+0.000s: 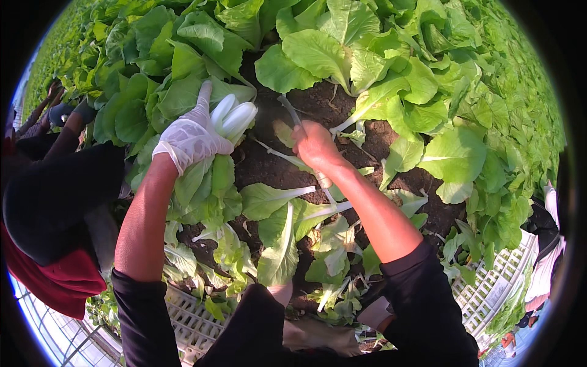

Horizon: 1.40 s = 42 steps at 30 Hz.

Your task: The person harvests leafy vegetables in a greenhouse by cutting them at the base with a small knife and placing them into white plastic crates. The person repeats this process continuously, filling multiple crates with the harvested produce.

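My left hand, in a thin white glove, grips a head of leafy greens by its base. The pale cut base points right, and its green leaves hang below the hand and spread behind it. Bare, my right hand is closed around the handle of a knife, whose narrow blade points up and left over the dark soil, apart from the greens. Under the right wrist the pale end of the handle shows. A loose leaf with a white stalk lies on the ground below the hands, among several others.
Rows of standing leafy greens fill the top and right. White plastic crates stand at bottom left and at right. A co-worker in a dark hat is close at the left; another person is partly visible at the right edge.
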Available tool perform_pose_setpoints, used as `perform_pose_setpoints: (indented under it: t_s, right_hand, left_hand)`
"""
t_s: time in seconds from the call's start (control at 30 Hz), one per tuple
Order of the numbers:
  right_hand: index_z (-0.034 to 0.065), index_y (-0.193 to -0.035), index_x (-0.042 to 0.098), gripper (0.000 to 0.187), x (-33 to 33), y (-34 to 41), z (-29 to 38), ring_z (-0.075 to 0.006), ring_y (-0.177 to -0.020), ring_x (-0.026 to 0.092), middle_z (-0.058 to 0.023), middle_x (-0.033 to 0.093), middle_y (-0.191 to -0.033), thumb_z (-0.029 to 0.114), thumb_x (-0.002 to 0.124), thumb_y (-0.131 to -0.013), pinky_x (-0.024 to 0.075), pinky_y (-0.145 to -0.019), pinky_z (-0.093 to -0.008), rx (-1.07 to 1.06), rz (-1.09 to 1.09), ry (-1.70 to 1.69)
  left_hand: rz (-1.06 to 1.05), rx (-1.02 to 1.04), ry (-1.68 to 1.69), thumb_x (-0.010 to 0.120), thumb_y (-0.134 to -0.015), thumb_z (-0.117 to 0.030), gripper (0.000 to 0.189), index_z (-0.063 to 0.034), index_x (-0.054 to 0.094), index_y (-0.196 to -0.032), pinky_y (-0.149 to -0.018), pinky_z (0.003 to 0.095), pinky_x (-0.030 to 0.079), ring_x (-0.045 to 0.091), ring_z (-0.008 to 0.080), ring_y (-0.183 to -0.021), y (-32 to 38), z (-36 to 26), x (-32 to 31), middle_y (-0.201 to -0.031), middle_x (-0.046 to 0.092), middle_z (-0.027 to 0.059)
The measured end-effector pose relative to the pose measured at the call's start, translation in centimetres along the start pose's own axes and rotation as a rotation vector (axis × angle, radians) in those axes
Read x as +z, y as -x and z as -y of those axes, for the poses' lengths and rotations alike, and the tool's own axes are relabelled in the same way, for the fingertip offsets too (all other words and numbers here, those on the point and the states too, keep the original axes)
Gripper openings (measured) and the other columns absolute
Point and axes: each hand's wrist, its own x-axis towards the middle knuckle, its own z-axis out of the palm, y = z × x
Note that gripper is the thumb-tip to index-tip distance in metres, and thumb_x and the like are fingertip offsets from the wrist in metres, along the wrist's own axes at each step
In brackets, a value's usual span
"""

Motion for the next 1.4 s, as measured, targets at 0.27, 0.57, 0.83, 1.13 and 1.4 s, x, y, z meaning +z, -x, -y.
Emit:
perform_pose_setpoints:
  t_s: [0.27, 0.57, 0.83, 1.13, 1.4]
  right_hand:
    - [-0.0009, -0.093, 0.064, 0.034, 3.5, -7.8, 0.8, -0.0419, -0.085, 0.064, -0.0241, 0.066, -0.085, 0.027, 0.045, -0.099, 0.0493, -0.080, -0.0495, 0.028, 0.015, 0.045]
    - [0.0015, -0.092, 0.067, 0.028, 3.2, -9.2, 1.0, -0.0407, -0.093, 0.065, -0.0226, 0.068, -0.096, 0.021, 0.047, -0.095, 0.0508, -0.084, -0.0473, 0.025, 0.169, 0.084]
    - [-0.0032, -0.097, 0.062, 0.030, 4.0, -9.9, 1.6, -0.0405, -0.082, 0.067, -0.0235, 0.068, -0.087, 0.022, 0.046, -0.098, 0.0521, -0.075, -0.0489, -0.037, 0.219, 0.213]
    - [0.0029, -0.099, 0.062, 0.026, 0.8, 4.1, -0.3, -0.0077, -0.048, 0.051, -0.0024, 0.056, -0.069, 0.028, 0.067, -0.093, 0.0391, -0.041, -0.0226, 0.343, 0.042, -0.887]
    - [0.0032, -0.146, 0.040, 0.079, -4.5, 10.3, 2.1, -0.0063, -0.066, 0.053, 0.0016, 0.057, -0.081, 0.008, 0.079, -0.078, 0.0443, -0.056, -0.0195, -0.001, 0.055, -1.004]
  left_hand:
    - [-0.158, 0.025, -0.314, 0.081, -0.062, -0.023, 0.114, -0.0142, 0.018, -0.156, -0.095, 0.0437, 0.050, 0.064, 0.0415, -0.104, 0.3, 4.1, 3.9, -0.115, 0.065, 0.0258]
    - [-0.145, 0.019, -0.186, 0.081, -0.062, -0.023, 0.109, -0.0189, 0.024, -0.155, -0.092, 0.0425, 0.052, 0.066, 0.0394, -0.102, -0.2, 6.1, 4.1, -0.113, 0.067, 0.0220]
    - [-0.158, 0.017, -0.195, 0.080, -0.065, -0.029, 0.100, -0.0196, 0.033, -0.152, -0.094, 0.0438, 0.048, 0.066, 0.0381, -0.100, 0.2, 6.2, 4.9, -0.112, 0.067, 0.0215]
    - [-0.436, 0.390, -0.069, 0.088, -0.062, -0.030, 0.094, -0.0087, 0.046, -0.143, -0.089, 0.0421, 0.051, 0.068, 0.0369, -0.096, 8.6, 4.3, 5.4, -0.111, 0.069, 0.0174]
    - [-0.378, 0.459, 0.081, 0.087, -0.059, -0.025, 0.086, -0.0018, 0.052, -0.135, -0.079, 0.0385, 0.056, 0.072, 0.0332, -0.087, 16.6, 1.6, 5.0, -0.101, 0.071, 0.0176]
